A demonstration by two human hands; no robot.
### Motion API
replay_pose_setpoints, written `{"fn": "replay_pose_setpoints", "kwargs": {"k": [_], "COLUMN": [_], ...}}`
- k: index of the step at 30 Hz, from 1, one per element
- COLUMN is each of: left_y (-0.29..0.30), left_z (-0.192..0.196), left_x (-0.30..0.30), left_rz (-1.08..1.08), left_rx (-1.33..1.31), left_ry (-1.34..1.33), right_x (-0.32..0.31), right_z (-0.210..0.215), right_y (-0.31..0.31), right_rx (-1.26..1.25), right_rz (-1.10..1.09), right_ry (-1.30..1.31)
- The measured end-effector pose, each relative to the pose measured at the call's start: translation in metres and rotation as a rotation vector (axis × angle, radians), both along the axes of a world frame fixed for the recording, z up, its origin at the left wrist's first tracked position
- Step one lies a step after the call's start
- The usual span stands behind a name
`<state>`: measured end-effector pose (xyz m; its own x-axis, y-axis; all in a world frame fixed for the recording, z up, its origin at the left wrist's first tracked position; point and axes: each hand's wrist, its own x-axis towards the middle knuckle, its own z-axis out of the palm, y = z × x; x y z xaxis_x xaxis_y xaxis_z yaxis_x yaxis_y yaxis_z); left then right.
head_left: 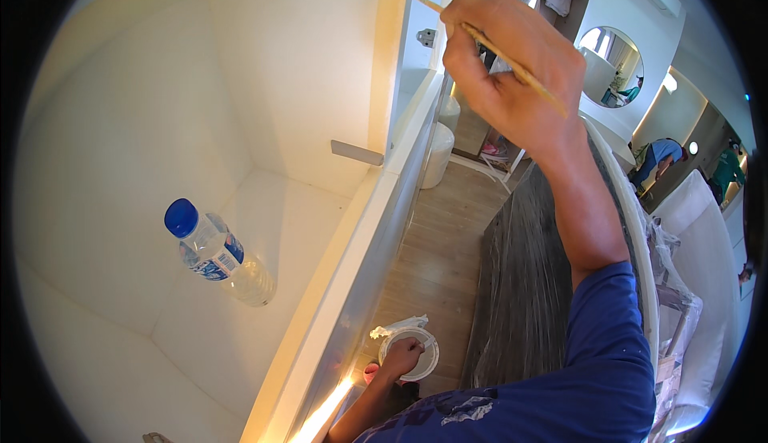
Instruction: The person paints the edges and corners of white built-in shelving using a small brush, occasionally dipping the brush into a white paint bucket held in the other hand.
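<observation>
Right hand (534,49) pinches a stick (516,70) toward its tip, I judge for fine control; left hand (402,357) curls over a bucket (434,357), its grip unclear.

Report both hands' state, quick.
Left hand: over the white bucket, fingers curled; whether it grips anything cannot be told.
Right hand: closed, holding a thin, pale stick-like tool.
</observation>
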<state>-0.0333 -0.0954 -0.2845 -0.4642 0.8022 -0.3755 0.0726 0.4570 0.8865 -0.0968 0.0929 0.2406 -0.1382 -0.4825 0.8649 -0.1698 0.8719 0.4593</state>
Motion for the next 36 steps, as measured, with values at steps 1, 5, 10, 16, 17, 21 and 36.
{"fn": "replay_pose_setpoints", "kwargs": {"k": [1, 5, 10, 16, 17, 21, 36], "left_y": [0.0, 0.002, 0.0, -0.001, -0.001, 0.0, 0.001], "left_z": [0.001, -0.002, -0.003, 0.002, 0.001, -0.001, 0.001], "left_x": [0.0, 0.0, 0.0, 0.0, 0.0, 0.0, 0.006], "left_rz": [0.001, -0.002, 0.006, 0.012, 0.013, 0.007, -0.006], "left_rx": [-0.006, 0.003, 0.008, -0.011, 0.0, 0.019, 0.02], "left_ry": [-0.004, -0.007, 0.005, -0.014, -0.009, 0.003, -0.031], "right_x": [-0.003, -0.006, 0.005, 0.013, 0.015, 0.018, 0.123], "right_z": [-0.002, -0.013, -0.033, -0.034, -0.032, -0.028, -0.269], "right_y": [0.009, 0.009, 0.004, 0.005, 0.006, 0.009, 0.076], "right_rx": [0.038, 0.044, -0.03, -0.114, -0.131, -0.227, -1.62], "right_rz": [0.035, 0.056, 0.071, 0.084, 0.068, 0.208, 0.297], "right_ry": [0.009, -0.083, -0.223, -0.21, -0.209, -0.124, -0.387]}}
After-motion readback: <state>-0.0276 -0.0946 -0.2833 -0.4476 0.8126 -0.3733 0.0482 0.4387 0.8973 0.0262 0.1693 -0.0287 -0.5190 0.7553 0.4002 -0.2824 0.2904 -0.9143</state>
